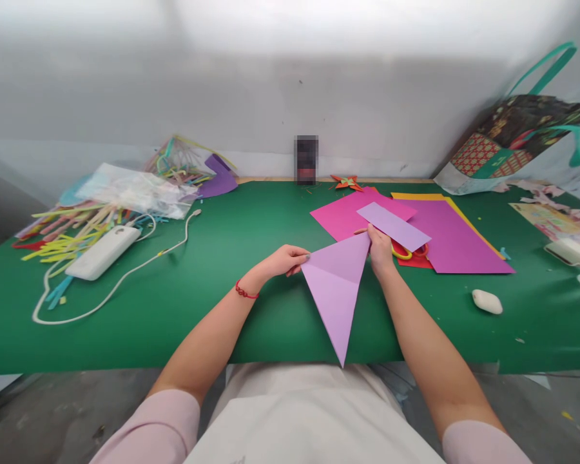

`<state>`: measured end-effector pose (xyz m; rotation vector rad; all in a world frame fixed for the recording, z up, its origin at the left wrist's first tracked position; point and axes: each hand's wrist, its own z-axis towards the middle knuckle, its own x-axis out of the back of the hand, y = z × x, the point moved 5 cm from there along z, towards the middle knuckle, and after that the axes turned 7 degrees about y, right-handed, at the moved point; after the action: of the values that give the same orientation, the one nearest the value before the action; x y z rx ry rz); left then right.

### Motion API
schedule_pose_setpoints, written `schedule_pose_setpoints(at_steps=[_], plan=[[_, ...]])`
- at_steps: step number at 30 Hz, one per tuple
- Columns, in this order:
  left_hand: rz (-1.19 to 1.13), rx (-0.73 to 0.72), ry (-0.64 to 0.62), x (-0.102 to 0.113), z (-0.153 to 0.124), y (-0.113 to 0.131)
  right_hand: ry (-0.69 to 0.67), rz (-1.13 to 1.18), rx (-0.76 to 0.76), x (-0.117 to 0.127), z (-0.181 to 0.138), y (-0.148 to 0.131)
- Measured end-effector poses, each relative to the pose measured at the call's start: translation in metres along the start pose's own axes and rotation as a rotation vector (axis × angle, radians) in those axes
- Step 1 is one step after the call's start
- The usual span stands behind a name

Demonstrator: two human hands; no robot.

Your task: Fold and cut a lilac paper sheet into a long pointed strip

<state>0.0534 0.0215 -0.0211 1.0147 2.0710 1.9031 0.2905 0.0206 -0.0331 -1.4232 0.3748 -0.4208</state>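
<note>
A lilac paper folded into a triangle (337, 290) lies on the green table cover (251, 225), its long point toward me. My left hand (285, 261) pinches the triangle's left corner. My right hand (379, 250) pinches its right corner, fingers closed on the edge. A red bracelet sits on my left wrist. Just beyond my right hand lies a lilac paper strip (394, 225) on top of pink (348, 216) and purple (452, 241) sheets, with yellow-handled scissors (406, 252) partly under the strip.
A white power bank (104, 251) with a looping cable, a heap of coloured paper strips (77, 225) and a plastic bag (135, 187) fill the left. A white eraser-like lump (487, 301) lies right. A patterned gift bag (512, 142) leans at the back right. A small folded paper star (347, 182) sits at the back.
</note>
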Motion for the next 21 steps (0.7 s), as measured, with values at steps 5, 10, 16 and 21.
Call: schedule_pose_setpoints(at_steps=[5,10,16,21], plan=[[0.002,-0.014,-0.020,-0.0009,0.0010,-0.0010,0.021,0.015,-0.022,0.0004,0.0052,0.0052],[-0.009,0.000,-0.021,-0.0007,0.0013,-0.0029,0.072,0.002,-0.016,0.0003,0.0027,0.0013],[-0.021,0.011,-0.009,0.0002,0.0018,-0.0046,0.090,-0.021,0.052,0.0005,0.0037,0.0048],[-0.018,0.019,0.015,0.0022,0.0019,-0.0040,0.088,-0.050,0.081,-0.0005,0.0047,0.0087]])
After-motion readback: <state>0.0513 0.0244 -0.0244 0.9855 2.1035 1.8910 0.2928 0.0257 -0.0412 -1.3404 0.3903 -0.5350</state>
